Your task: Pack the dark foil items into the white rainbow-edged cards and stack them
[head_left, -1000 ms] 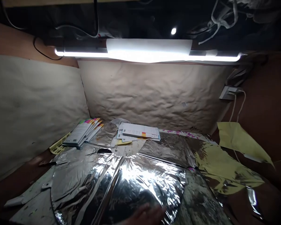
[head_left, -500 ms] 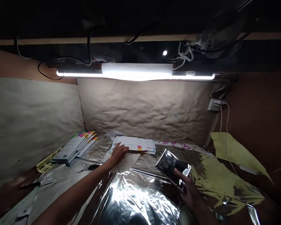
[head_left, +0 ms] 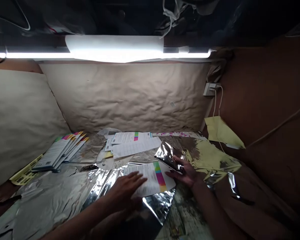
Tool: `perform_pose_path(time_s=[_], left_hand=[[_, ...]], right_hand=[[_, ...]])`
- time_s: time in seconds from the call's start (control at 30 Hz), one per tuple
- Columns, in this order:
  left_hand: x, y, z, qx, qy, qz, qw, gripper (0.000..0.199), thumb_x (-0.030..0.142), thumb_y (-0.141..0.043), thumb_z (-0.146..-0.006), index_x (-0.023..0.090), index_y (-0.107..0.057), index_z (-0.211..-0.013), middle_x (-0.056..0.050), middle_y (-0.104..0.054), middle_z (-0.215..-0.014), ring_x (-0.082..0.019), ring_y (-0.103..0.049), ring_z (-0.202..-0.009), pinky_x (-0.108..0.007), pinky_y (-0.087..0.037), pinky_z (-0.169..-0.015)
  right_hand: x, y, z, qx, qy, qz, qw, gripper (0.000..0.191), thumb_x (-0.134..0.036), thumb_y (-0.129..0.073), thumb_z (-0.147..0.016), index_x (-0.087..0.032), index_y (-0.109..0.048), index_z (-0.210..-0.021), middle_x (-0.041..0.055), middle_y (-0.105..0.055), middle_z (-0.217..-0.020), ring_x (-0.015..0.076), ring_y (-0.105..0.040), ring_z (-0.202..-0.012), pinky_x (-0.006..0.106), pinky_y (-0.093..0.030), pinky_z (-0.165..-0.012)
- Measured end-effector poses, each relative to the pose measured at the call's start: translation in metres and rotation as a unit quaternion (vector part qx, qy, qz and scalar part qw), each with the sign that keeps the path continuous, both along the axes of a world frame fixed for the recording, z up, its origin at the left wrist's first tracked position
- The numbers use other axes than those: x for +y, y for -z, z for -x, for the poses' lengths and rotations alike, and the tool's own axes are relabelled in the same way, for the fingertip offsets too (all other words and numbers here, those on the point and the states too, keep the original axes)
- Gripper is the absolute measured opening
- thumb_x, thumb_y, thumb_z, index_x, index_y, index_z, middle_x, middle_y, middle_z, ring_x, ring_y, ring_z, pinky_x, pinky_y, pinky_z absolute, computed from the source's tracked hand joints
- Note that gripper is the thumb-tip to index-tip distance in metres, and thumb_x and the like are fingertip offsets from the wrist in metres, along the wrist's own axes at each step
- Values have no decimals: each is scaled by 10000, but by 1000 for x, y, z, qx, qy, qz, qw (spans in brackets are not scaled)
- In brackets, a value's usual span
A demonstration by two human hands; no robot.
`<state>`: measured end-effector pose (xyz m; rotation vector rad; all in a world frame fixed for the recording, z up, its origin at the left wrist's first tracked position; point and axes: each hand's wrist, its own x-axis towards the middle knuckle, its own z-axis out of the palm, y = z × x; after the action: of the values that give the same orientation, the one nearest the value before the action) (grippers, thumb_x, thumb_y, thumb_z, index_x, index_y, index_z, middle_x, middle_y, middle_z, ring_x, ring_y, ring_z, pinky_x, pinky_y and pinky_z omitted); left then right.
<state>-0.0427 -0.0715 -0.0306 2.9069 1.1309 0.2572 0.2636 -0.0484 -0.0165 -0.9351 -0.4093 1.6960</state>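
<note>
My left hand [head_left: 130, 183] lies palm down over the left part of a white printed envelope [head_left: 150, 176], its fingers stretched out. Green, magenta and orange bands cross the envelope's right side. Beneath it is a shiny silver foil sheet [head_left: 162, 206]. In my right hand [head_left: 187, 171] is a silver foil pouch [head_left: 168, 155], gripped at its right end just above the envelope. Fingers of that hand come close to the envelope's right edge; whether they touch it I cannot tell.
Behind lies a stack of similar printed envelopes [head_left: 125, 137] with a loose white sheet [head_left: 137, 147] in front. More envelopes [head_left: 52, 151] lean at the left beside a yellow plastic basket [head_left: 26, 171]. Yellow foil-backed paper [head_left: 212, 156] covers the right side. A tube light [head_left: 115, 50] hangs low overhead.
My left hand has come from the back stack toward me, and a printed envelope now lies in front on the foil. The right hand still holds the pouch. The view has shifted right and down.
</note>
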Motion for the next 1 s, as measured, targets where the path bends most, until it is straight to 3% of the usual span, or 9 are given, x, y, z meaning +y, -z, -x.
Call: perform_pose_path(time_s=[0.07, 0.13, 0.23, 0.5, 0.63, 0.73, 0.83, 0.9, 1.0], left_hand=[[13, -8, -8, 44, -39, 71, 996, 1061, 705, -694, -682, 242, -257, -1531, -182, -264, -1579, -409, -261, -1432, -600, -257, -1118], [24, -11, -15, 74, -54, 137, 986, 1233, 793, -666, -616, 171, -166, -1556, -236, -123, -1596, -426, -122, -1464, -629, -153, -1139], [28, -7, -23, 83, -43, 189, 977, 1243, 797, -640, -634, 154, -120, -1561, -247, -79, -1596, -405, -74, -1474, -617, -103, -1151], [11, 10, -35, -6, -46, 177, 983, 1369, 594, -832, -476, 125, -118, -1547, -285, -177, -1561, -459, -122, -1447, -627, -122, -1149], [12, 14, -30, -68, -20, 128, 989, 1355, 508, -859, -475, 198, -96, -1551, -237, -194, -1548, -463, -92, -1442, -646, -75, -1144], [15, 14, -26, -120, -41, 143, 981, 1381, 504, -892, -426, 278, -124, -1552, -190, -255, -1526, -466, -188, -1412, -646, -169, -1122], [24, 10, -22, -217, -110, 243, 939, 1257, 463, -872, -523, 282, -170, -1549, -159, -488, -1368, -390, -488, -1237, -553, -399, -1016], [32, 6, -19, -300, -130, 356, 876, 1072, 449, -798, -668, 234, -216, -1541, -114, -647, -1145, -309, -642, -1016, -457, -511, -872], [40, -4, -13, -381, -97, 521, 758, 831, 487, -727, -764, 140, -417, -1452, -101, -722, -961, -274, -697, -859, -387, -545, -753]], right_hand=[[-3, 0, 1, -33, -11, -5, 999, 155, -234, -749, -792, -196, -649, -904, -28, -723, -804, 168, -693, -790, 457, -610, -822], [-6, 0, 3, -53, -32, -10, 998, 171, -233, -761, -785, -184, -661, -915, -13, -728, -816, 165, -691, -785, 425, -620, -792], [-10, -3, 8, -59, -52, -16, 997, 164, -224, -771, -778, -169, -668, -894, -10, -720, -761, 154, -686, -719, 382, -627, -729], [-11, -3, 11, -54, -88, -56, 993, 183, -232, -771, -778, -157, -683, -919, 18, -751, -789, 169, -707, -677, 320, -616, -657], [-11, -2, 8, -44, -93, -47, 994, 145, -223, -757, -787, -156, -689, -897, 17, -757, -796, 172, -711, -679, 315, -610, -650], [-10, 0, 6, -54, -91, -41, 994, 181, -216, -765, -781, -152, -698, -936, 26, -763, -809, 171, -713, -693, 280, -595, -625], [-9, 3, 6, -57, -63, -11, 996, 162, -218, -767, -785, -156, -703, -920, 11, -763, -798, 162, -708, -703, 310, -606, -688], [-8, 3, 7, -44, -50, 9, 998, 111, -214, -757, -797, -160, -698, -874, -3, -761, -792, 163, -709, -739, 386, -605, -804], [-10, 2, 10, -19, -66, 20, 997, 82, -204, -739, -808, -158, -696, -860, 0, -764, -809, 182, -720, -806, 456, -570, -903]])
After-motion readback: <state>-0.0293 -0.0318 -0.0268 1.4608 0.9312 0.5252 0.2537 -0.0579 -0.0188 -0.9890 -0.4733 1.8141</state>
